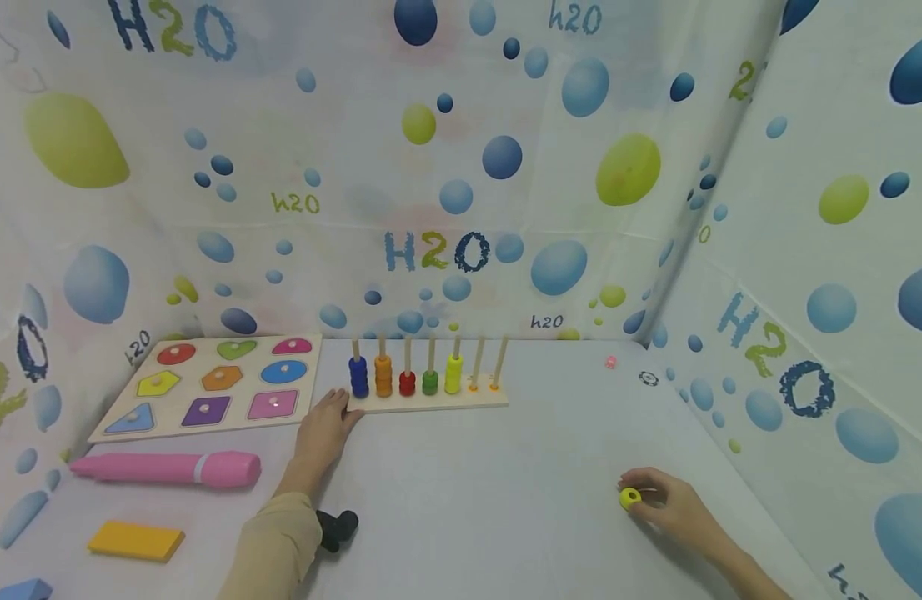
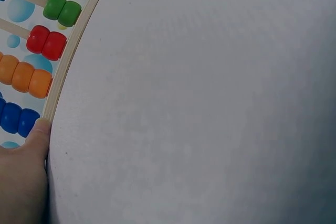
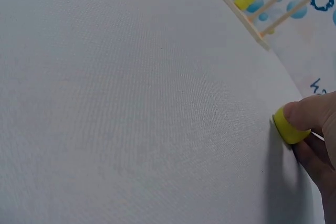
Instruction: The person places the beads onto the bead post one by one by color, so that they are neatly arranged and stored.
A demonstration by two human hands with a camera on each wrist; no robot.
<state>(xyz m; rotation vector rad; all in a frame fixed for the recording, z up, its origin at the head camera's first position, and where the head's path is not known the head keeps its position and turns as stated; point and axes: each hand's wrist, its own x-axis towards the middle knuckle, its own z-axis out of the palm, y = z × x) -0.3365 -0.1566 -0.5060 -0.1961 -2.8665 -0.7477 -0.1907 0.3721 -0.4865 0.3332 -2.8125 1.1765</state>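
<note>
The yellow ring (image 1: 629, 498) sits low near the table's (image 1: 506, 500) right edge, pinched between the thumb and fingers of the right hand (image 1: 667, 504), well apart from the peg rack (image 1: 431, 402) it matches. The left hand (image 1: 328, 419) lies flat and relaxed, gripping nothing, with its fingertips (image 2: 41, 128) touching the rack's wooden base at the blue-bead end, probably to steady it, forearm stretched straight out across the table.

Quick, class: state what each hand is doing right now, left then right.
Left hand: open, fingertips touching the wooden base of the bead rack.
Right hand: pinching a yellow bead just above the table.
</note>
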